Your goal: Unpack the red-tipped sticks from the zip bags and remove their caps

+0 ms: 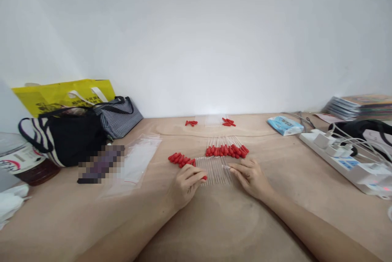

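**A:** Anything in the left hand point(188, 182)?

**B:** Yep, pinched on a red rubber cap point(204, 178), right at the fingertips.

**A:** And in the right hand point(248, 174)?

**B:** Looks like pinched on a clear thin tube point(226, 167), long axis roughly sideways, end poking toward the left hand. Can't tell how far back into the fingers.

**A:** So, from tube to cap, which way?

**B:** Off to the left and a touch nearer this side of the counter point(199, 221). Not touching, with loose tubes point(216, 171) in a row between, long axes pointing away.

**A:** Spare caps?

**B:** Loose red caps point(177, 158) just beyond the left hand, so closer to that grip. Past the row, capped tubes point(226, 151), red ends this way.
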{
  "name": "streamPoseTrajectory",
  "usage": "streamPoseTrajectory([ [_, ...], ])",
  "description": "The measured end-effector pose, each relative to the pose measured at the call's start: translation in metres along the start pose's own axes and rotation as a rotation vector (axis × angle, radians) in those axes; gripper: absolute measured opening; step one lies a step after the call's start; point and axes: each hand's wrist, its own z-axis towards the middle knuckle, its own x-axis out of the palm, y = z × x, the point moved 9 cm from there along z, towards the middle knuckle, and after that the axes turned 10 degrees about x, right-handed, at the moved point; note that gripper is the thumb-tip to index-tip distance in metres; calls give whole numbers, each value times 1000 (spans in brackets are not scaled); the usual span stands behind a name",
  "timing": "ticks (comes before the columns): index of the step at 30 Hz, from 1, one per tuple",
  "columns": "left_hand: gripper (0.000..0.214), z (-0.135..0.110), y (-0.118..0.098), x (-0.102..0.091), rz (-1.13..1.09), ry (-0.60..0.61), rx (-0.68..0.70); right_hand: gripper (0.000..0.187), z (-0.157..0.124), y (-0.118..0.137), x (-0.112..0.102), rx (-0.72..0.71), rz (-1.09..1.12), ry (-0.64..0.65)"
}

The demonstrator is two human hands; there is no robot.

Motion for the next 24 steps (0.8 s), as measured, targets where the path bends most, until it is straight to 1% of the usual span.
streamPoseTrajectory([
  [1,19,0,8,-5,11,-30,-59,28,1,-5,3,29,31,17],
  [3,22,-6,35,-21,85,-109,-244,30,2,-11,8,69,81,25],
  [5,25,-22,73,-43,185,-184,-489,29,2,-15,9,100,92,4],
  [7,29,-44,110,-57,204,-198,-705,29,2,-18,9,132,78,-24],
  [9,34,-67,142,-62,135,-176,-873,29,2,-20,10,158,61,-42],
  [10,36,-77,154,-60,84,-160,-937,28,2,-20,11,164,54,-50],
  [11,38,-84,163,-57,46,-139,-972,28,2,-20,11,169,48,-62],
  [14,41,-94,175,-45,-2,-100,-998,25,3,-21,11,176,48,-111],
  [19,36,-92,176,-28,-19,-17,-999,19,5,-22,11,208,83,-127],
  [21,33,-89,174,-26,-14,26,-996,18,5,-20,12,213,93,-122],
  [24,34,-87,171,-29,20,68,-992,18,5,-14,15,197,109,-84],
])
